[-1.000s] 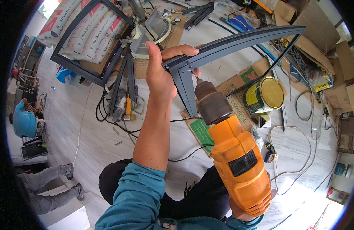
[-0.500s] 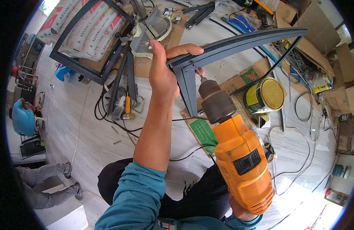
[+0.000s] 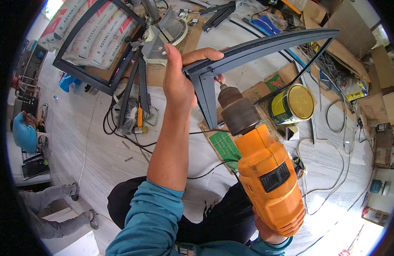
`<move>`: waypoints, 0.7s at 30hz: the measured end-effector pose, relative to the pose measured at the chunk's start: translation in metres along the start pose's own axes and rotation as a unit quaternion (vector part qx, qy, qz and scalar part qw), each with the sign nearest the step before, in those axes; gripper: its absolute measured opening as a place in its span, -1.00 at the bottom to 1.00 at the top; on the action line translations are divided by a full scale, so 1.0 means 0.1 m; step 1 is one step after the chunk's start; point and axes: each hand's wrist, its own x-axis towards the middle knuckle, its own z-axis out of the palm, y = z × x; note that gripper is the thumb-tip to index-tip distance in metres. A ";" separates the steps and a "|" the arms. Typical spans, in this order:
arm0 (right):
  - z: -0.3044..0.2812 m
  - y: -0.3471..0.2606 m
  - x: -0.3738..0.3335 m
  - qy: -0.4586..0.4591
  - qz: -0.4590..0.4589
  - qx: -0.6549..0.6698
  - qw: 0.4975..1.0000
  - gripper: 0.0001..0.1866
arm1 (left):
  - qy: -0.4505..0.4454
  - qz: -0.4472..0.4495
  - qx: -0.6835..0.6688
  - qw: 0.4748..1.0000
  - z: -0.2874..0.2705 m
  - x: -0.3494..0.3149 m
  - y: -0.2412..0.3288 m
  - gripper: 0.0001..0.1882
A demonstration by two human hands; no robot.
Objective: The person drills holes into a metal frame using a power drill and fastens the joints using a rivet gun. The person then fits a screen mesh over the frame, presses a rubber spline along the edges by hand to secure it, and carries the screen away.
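My left hand (image 3: 178,81) is closed round the corner of a dark grey metal frame (image 3: 265,50), thumb upright and forefinger along its upper bar. An orange power drill (image 3: 271,179) points up at that corner. Its dark chuck (image 3: 238,110) lies close to the inner side of the joint, and the short bit reaches the profile; how deep it sits I cannot tell. My right hand (image 3: 269,232) grips the drill at the bottom of the view, mostly hidden under its body. Small dark holes show in the frame near the bit.
Behind the frame stands a paint can (image 3: 293,104) beside flattened cardboard (image 3: 224,145). A mitre saw (image 3: 165,40), another dark frame (image 3: 84,83) and stacked white sacks (image 3: 101,34) are at the far left. Cables (image 3: 333,170) trail over the floor. Another person's legs (image 3: 56,209) show at left.
Less of the drill bit shows between chuck and frame. The view has shifted slightly, and the other person's nearer foot has moved a little. Both hands keep their holds.
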 end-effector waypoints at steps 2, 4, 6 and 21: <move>0.01 -0.04 0.01 0.018 -0.015 -0.108 0.994 -0.42 | 0.001 -0.002 -0.005 1.000 0.01 0.00 -0.03 -0.04; 0.01 -0.09 0.01 0.033 -0.030 -0.215 0.976 -0.43 | 0.008 0.004 -0.008 1.000 0.00 0.01 -0.06 -0.04; 0.02 -0.14 0.01 0.046 -0.045 -0.319 0.945 -0.44 | 0.013 0.002 0.004 1.000 0.01 0.02 -0.03 -0.03; -0.22 0.33 -0.21 0.058 -0.138 -0.253 0.956 -0.50 | 0.068 0.009 0.064 0.996 0.12 0.02 0.03 -0.01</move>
